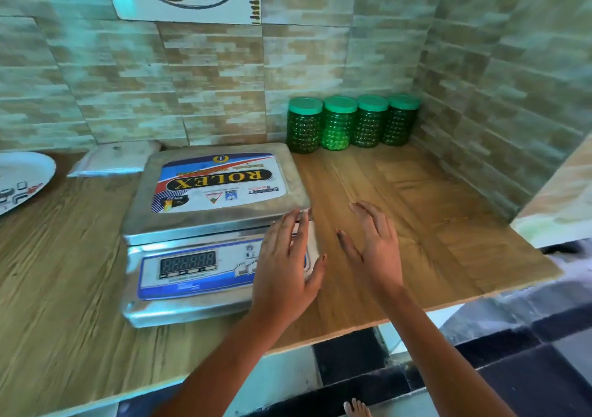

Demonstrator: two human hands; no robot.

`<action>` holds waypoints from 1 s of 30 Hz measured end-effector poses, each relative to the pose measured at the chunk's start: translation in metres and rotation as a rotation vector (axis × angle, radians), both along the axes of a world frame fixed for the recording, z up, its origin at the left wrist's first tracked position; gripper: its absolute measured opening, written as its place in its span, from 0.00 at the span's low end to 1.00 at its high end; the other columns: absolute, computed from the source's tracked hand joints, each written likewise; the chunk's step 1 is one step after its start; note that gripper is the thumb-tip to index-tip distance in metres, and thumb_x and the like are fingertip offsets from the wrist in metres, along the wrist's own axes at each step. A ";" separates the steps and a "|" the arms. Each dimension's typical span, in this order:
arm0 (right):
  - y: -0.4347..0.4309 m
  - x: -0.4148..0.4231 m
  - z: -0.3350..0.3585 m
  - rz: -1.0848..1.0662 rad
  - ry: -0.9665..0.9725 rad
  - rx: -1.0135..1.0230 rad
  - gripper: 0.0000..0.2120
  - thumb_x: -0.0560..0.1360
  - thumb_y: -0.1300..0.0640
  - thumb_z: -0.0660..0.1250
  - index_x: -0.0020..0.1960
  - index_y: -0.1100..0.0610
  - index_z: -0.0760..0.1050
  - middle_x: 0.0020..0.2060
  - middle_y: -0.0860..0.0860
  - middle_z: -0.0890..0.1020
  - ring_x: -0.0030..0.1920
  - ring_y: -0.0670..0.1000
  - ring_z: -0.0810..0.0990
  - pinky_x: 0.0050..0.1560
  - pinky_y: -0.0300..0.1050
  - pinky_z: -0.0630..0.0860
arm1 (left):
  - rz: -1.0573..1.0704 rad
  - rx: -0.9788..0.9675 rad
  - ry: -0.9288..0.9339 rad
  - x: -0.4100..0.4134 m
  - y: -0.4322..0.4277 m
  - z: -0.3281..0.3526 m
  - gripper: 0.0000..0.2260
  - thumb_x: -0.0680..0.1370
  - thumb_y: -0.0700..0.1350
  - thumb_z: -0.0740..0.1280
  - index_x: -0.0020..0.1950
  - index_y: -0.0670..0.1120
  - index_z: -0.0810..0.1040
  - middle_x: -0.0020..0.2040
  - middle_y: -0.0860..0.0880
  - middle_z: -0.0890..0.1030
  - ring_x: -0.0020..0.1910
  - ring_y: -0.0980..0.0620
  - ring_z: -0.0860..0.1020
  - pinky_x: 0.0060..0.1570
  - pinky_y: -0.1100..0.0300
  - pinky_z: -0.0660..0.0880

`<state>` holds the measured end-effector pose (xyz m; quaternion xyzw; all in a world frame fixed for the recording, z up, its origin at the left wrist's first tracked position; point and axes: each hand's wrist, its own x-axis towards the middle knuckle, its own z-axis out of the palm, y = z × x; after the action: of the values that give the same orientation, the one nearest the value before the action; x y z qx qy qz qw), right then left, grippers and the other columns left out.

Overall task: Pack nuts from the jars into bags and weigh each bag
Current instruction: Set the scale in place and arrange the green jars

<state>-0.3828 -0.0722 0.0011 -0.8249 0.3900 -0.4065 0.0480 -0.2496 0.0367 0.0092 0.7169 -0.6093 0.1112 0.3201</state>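
Observation:
A steel weighing scale [211,224] with a "ROLEX" sticker on its pan stands on the wooden counter [416,224], its display lit. My left hand [285,266] lies flat with straight fingers over the scale's right front corner. My right hand [374,243] hovers open just right of the scale, above the counter, holding nothing. Several green jars with green lids [352,123] stand in a row against the back wall at the right corner. A stack of clear plastic bags [109,160] lies behind the scale to the left.
A white paper plate [22,179] sits at the far left edge. Tiled walls close the back and right side. The counter's front edge runs below my forearms, with dark floor tiles and a bare foot [355,408] beneath.

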 end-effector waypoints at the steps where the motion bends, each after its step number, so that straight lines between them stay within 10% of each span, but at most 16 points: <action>1: -0.011 -0.008 0.000 -0.001 -0.006 -0.006 0.24 0.76 0.44 0.59 0.67 0.57 0.69 0.63 0.54 0.73 0.63 0.54 0.71 0.63 0.51 0.70 | -0.015 -0.008 -0.005 -0.008 -0.012 0.000 0.30 0.75 0.55 0.59 0.73 0.41 0.62 0.71 0.42 0.67 0.69 0.45 0.63 0.67 0.48 0.64; 30: -0.257 -0.159 -0.006 0.208 -0.015 -0.051 0.22 0.76 0.47 0.62 0.66 0.57 0.71 0.62 0.54 0.74 0.63 0.53 0.71 0.60 0.54 0.72 | 0.043 0.005 0.015 -0.166 -0.255 0.002 0.29 0.76 0.55 0.58 0.74 0.44 0.58 0.71 0.47 0.66 0.69 0.48 0.66 0.65 0.52 0.69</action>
<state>-0.5413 -0.3293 -0.0050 -0.8589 0.2914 -0.4150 0.0720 -0.4158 -0.2183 0.0116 0.7314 -0.5917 0.1110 0.3204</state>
